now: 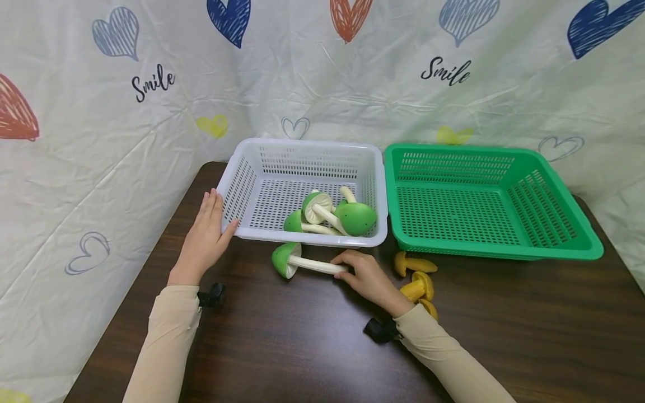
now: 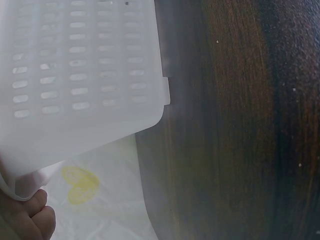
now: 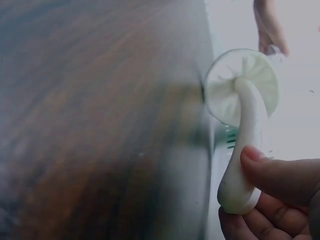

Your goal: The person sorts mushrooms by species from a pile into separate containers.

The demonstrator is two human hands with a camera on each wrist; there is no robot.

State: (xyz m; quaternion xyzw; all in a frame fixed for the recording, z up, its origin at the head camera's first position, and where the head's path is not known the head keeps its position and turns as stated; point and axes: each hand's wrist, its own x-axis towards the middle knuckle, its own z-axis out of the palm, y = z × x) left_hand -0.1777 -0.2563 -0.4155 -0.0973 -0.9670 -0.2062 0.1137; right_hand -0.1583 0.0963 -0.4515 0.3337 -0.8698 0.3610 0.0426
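- The person's right hand [image 1: 370, 280] pinches the stem end of a green-capped mushroom [image 1: 314, 265], thumb on one side and fingers on the other.
- That mushroom is just on the near side of the white basket [image 1: 302, 237], its cap to the left and its pale stem running right to the hand; I cannot tell from here whether it touches the table [image 1: 282, 347].
- The left hand [image 1: 201, 240] grasps nothing: its fingers lie straight along the left rim of the white basket, near the near corner, with the thumb spread apart.
- Inside the white basket, toward its near right corner, at least three green mushrooms [image 1: 356, 218] lie heaped together, some with their stems across one another.
- To the right, close beside the white basket, is a green basket [image 1: 496, 253].
- Three yellow mushrooms [image 1: 414, 289] lie on the table, on the near side of the green basket's left end and just right of the right hand; the nearest is partly hidden by a beige sleeve [image 1: 438, 347].
- A pale cloth [image 1: 322, 78] printed with hearts and the word "Smile" hangs behind the dark wooden table.
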